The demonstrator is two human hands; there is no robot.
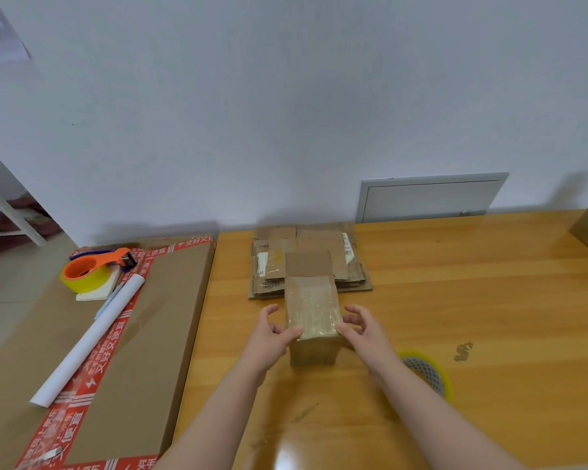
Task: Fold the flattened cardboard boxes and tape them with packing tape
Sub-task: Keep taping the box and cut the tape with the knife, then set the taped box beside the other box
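- Pale plain wall (286, 96) is seen behind everything, with a grey rectangular metal panel (428, 198) set low into it at the right.
- An orange-brown wooden table (472, 283) fills the right and centre.
- A large flat brown cardboard carton edged with red printed tape (157, 317) is laid beside the table at the left.
- A stack of flattened brown cardboard boxes (319, 242) is placed at the table's far edge.
- A long white paper roll (89, 337) is laid slantwise on the carton.
- A small upright brown cardboard box with a tape-covered top (312, 310) is stood on the table just in front of the stack, with its far flap raised.
- The left hand (269, 337) and right hand (364, 330) are held on either side of it: each thumb tip is pressed on a near top corner, while the other fingers are loosely curled, clear of the cardboard.
- An orange tape dispenser loaded with yellowish tape (92, 266) is rested on the carton's far end.
- A yellow-rimmed roll of packing tape (428, 371) is laid flat beside the right forearm.
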